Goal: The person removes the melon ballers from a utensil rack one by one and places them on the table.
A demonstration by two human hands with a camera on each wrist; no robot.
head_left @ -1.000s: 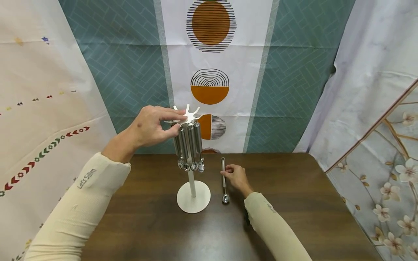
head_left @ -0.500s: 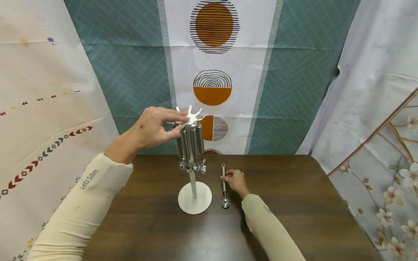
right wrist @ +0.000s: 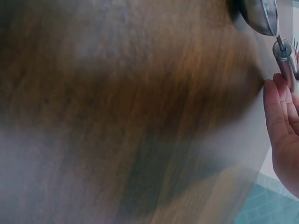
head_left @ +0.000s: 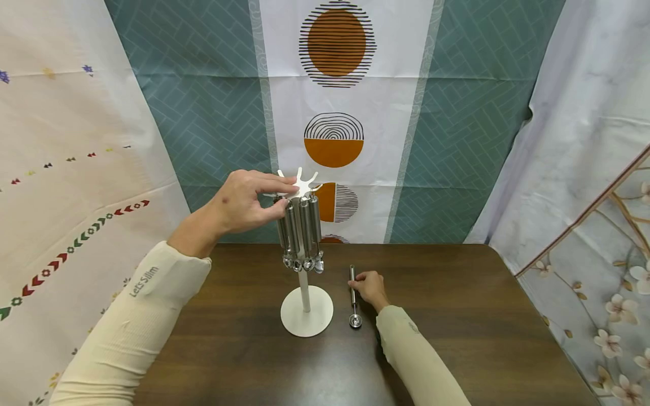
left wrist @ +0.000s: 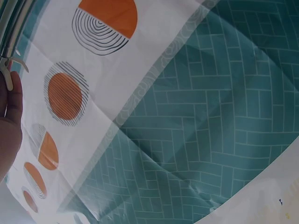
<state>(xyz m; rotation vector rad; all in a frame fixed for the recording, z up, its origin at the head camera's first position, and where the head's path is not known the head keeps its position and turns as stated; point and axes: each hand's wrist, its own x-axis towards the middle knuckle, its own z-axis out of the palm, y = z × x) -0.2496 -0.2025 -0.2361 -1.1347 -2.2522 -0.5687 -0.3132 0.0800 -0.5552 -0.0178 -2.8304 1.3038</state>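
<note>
A white utensil stand [head_left: 306,324] with a round base and a spoked top stands on the table. Several metal utensils [head_left: 301,228] hang from it, bowls down. My left hand [head_left: 246,200] holds the stand's top, fingers over the spokes and thumb below them; in the left wrist view its fingers [left wrist: 15,100] show beside one spoke. Right of the base is a small metal scoop [head_left: 355,321] with a long cylindrical handle, its bowl towards me. My right hand [head_left: 372,288] pinches this handle between thumb and fingers. The right wrist view shows the bowl [right wrist: 261,14] deep and rounded.
The dark wooden table [head_left: 457,327] extends to both sides of the stand. Behind it hangs a teal and white patterned cloth [head_left: 457,141]. A cream cloth [head_left: 76,141] borders the left, and a flowered cloth [head_left: 609,282] the right.
My right hand has drawn the scoop a little towards me, and the scoop looks shorter in the head view. The left hand stays on the stand's top. The head view has shifted slightly.
</note>
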